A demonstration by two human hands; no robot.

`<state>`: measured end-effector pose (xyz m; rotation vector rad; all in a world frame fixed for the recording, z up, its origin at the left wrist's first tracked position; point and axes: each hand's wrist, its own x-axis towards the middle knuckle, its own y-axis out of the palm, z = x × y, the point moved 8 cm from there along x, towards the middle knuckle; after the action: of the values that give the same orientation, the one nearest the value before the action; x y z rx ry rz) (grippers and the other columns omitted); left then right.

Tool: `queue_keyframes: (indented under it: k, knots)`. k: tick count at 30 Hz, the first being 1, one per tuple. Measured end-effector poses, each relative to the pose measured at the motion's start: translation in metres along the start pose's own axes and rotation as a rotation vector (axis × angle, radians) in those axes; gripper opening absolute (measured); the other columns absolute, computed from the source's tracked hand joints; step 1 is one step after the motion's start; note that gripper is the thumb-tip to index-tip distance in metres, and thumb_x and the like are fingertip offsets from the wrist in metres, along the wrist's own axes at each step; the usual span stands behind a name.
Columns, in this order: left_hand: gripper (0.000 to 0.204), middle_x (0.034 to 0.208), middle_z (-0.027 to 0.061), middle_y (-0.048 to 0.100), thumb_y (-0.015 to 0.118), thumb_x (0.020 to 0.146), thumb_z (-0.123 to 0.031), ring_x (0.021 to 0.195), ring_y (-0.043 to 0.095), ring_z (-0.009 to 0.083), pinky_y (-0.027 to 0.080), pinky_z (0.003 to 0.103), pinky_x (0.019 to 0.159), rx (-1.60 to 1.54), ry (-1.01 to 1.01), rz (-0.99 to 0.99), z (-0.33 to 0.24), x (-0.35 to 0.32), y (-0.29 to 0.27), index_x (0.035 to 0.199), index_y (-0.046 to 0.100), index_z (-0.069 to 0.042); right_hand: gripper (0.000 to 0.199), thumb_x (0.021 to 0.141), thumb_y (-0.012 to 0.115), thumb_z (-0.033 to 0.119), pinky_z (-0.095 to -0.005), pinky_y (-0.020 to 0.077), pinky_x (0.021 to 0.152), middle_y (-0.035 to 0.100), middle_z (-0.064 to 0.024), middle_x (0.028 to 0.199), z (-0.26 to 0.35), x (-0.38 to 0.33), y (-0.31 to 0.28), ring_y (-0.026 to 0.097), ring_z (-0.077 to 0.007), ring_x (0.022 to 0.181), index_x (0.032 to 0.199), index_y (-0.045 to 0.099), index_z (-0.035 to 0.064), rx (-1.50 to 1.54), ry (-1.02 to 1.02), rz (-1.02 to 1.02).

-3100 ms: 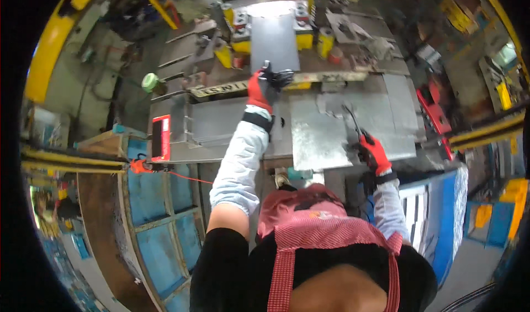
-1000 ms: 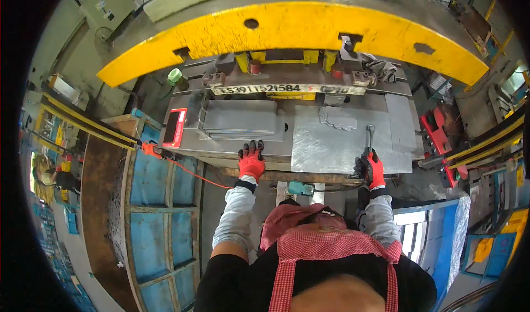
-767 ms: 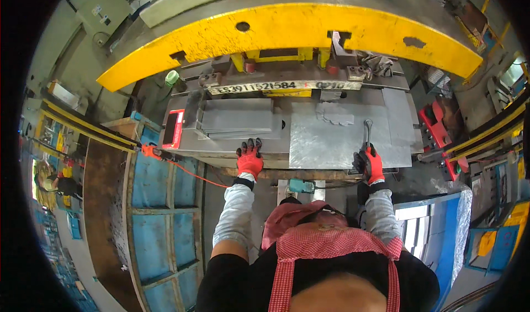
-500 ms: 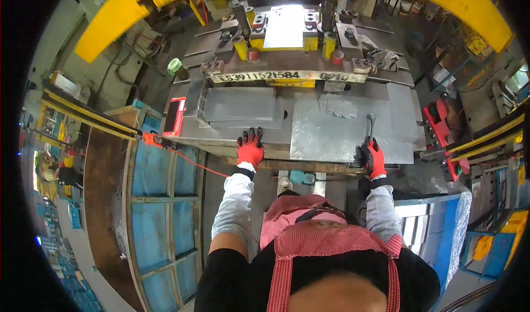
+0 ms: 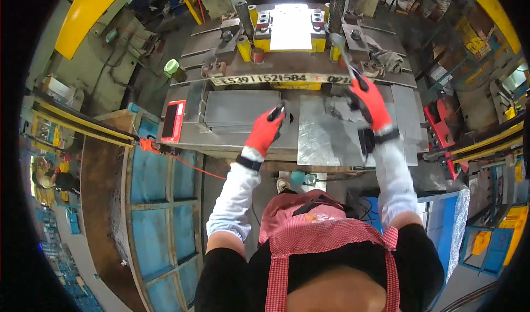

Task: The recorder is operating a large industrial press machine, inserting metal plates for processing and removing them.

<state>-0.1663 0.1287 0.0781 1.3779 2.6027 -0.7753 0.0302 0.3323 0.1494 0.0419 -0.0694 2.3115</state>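
Observation:
My left hand [image 5: 267,126], in a red glove with black fingertips, is at the right edge of a stack of thin grey metal sheets [image 5: 240,105]. Its fingers are drawn together there; whether a sheet edge is between them is hidden. My right hand [image 5: 371,105], gloved alike, is closed round a slim metal tool with a rounded end [image 5: 341,47], blurred by motion. The tool points away from me toward the press die [image 5: 290,77]. A bright flat plate [image 5: 291,27] lies in the die. Below my right hand is a larger metal sheet [image 5: 320,141].
Small irregular metal pieces [image 5: 341,109] lie on the large sheet. A red-framed dark panel [image 5: 174,121] lies at the bench's left. Upright die posts [image 5: 337,11] stand at the back. A green-capped bottle [image 5: 172,68] stands far left, a blue rack [image 5: 160,185] nearer.
My right hand has lifted the tool off the large sheet and carried it forward to the die. My left hand has moved forward from the bench's front edge to the stack, its fingers now drawn together.

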Motion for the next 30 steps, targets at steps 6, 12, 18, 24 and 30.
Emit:
queue_keyframes:
  k: [6, 12, 18, 24, 30]
  knots:
    - [0.027, 0.088, 0.0014, 0.06, 0.052, 0.085, -0.032, 0.075, 0.054, 0.0117, 0.043, 0.03, 0.066, -0.949, 0.14, 0.241, -0.065, 0.129, 0.019, 0.103, 0.057, -0.012, 0.015, 0.081, 0.057, 0.018, -0.0224, 0.0404, 0.051, 0.057, -0.0003, 0.071, 0.024, 0.16, 0.08, 0.05, -0.0071, 0.056, 0.085, 0.061, 0.0054, 0.387, 0.156, 0.244]
    - [0.025, 0.075, 0.0092, 0.061, 0.053, 0.083, -0.032, 0.058, 0.057, 0.0214, 0.047, 0.033, 0.057, -1.389, -0.013, 0.412, -0.085, 0.192, 0.037, 0.09, 0.058, -0.008, 0.015, 0.079, 0.059, 0.017, -0.02, 0.0362, 0.049, 0.051, 0.0041, 0.068, 0.047, 0.122, 0.063, 0.046, -0.0039, 0.057, 0.091, 0.056, 0.0089, 0.163, -0.213, 0.135]
    - [0.037, 0.109, 0.017, 0.055, 0.046, 0.087, -0.027, 0.097, 0.055, 0.0309, 0.048, 0.042, 0.083, -1.356, 0.101, 0.279, -0.084, 0.219, 0.041, 0.113, 0.047, 0.0, 0.048, 0.081, 0.056, 0.012, -0.0201, 0.0378, 0.047, 0.049, 0.0023, 0.069, -0.031, -0.047, -0.026, 0.045, -0.0051, 0.052, 0.126, 0.041, 0.007, 0.251, 0.114, -0.133]
    - [0.036, 0.103, 0.016, 0.057, 0.051, 0.086, -0.024, 0.091, 0.058, 0.0283, 0.05, 0.038, 0.08, -1.422, 0.186, 0.348, -0.091, 0.187, 0.022, 0.112, 0.048, 0.001, 0.047, 0.078, 0.056, 0.012, -0.0215, 0.0382, 0.043, 0.057, -0.0019, 0.073, -0.139, -0.121, -0.054, 0.046, -0.0074, 0.049, 0.123, 0.044, 0.0062, 0.259, 0.461, -0.217]
    - [0.023, 0.08, 0.0049, 0.059, 0.059, 0.07, -0.004, 0.066, 0.051, 0.0097, 0.043, 0.023, 0.062, -0.253, 0.555, -0.322, -0.076, 0.1, -0.126, 0.092, 0.062, -0.005, 0.045, 0.078, 0.056, 0.009, -0.0215, 0.0378, 0.043, 0.057, -0.0026, 0.07, -0.122, -0.124, -0.064, 0.046, -0.0067, 0.047, 0.121, 0.045, 0.0051, 0.154, 0.39, -0.287]
